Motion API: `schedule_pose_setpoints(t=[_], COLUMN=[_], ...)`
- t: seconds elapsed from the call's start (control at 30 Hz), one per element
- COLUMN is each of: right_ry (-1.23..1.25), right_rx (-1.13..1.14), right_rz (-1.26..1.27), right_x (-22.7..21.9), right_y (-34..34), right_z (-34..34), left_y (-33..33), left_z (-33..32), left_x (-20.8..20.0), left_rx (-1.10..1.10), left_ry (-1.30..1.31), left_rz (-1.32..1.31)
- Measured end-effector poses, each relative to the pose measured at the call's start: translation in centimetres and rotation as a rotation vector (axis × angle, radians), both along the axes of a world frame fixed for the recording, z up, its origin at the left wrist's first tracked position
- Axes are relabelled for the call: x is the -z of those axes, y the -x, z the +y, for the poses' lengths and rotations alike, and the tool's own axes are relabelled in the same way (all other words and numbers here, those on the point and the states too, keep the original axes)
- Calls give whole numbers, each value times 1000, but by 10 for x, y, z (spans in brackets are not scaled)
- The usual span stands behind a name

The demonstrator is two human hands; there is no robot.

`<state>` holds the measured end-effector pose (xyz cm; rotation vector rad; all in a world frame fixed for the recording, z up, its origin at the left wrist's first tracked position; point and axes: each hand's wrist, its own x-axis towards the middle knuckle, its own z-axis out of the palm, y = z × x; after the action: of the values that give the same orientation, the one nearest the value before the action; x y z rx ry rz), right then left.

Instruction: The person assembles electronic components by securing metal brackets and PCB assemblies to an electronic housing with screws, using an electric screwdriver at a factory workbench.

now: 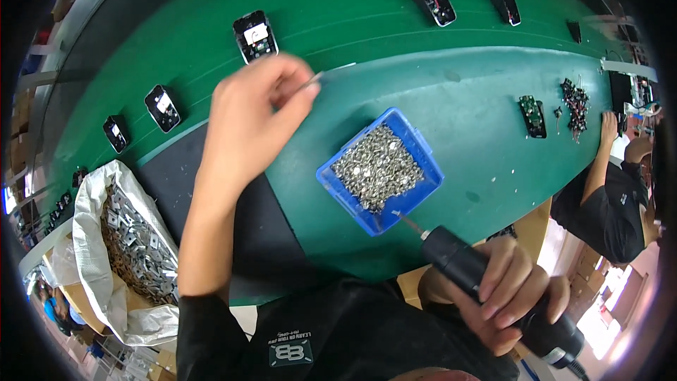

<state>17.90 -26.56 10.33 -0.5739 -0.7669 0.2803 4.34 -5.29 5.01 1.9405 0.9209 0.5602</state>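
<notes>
My left hand (257, 116) is raised over the green work surface, thumb and fingers pinched on a small thin metal piece (312, 80). Just beyond it lies a black plastic housing (254, 35) with a white label inside, its lower end partly covered by the hand. In my right hand (513, 286) is a black electric screwdriver (455, 259), its bit pointing to the near corner of a blue plastic bin (430, 178). Many small silvery screws (376, 169) fill most of this bin. Whether the bit touches the bin I cannot tell.
More black housings (163, 109) lie along the far green strip. A white sack (90, 212) of metal plates (144, 243) stands at left. To the right are a housing with a circuit board (532, 116) and a pile of small dark parts (576, 109). A co-worker (599, 197) sits at right.
</notes>
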Motion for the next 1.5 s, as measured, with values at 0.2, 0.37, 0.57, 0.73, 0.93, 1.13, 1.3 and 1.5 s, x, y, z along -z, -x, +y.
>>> schedule_pose_setpoints(t=[0.2, 0.37, 0.57, 0.73, 0.93, 1.13, 1.3, 1.5], right_ry=[-95, -120, -194, -144, -119, -93, -21, 27], right_rx=[-13, -179, -268, -349, -329, -335, -278, -256], right_rz=[-139, -201, -258, -275, -283, -256, -220, -239], right_x=[8, 18, 23, 24, 26, 22, 12, 9], right_y=[-12, -33, -50, -59, -55, -50, -42, -50], right_z=[1, 0, 1, 0, 0, 1, -5, -10], left_y=[-122, -175, -192, -186, -179, -164, -144, -142], left_z=[53, 82, 70, 69, 73, 86, 89, 85], left_x=[3, 31, 40, 52, 57, 46, 41, 41], left_rx=[135, 156, 266, 286, 276, 151, 113, 53], left_ry=[-268, -321, -536, -797, -743, -403, -429, 205], left_rz=[11, -39, 81, -31, -102, -102, -55, -520])
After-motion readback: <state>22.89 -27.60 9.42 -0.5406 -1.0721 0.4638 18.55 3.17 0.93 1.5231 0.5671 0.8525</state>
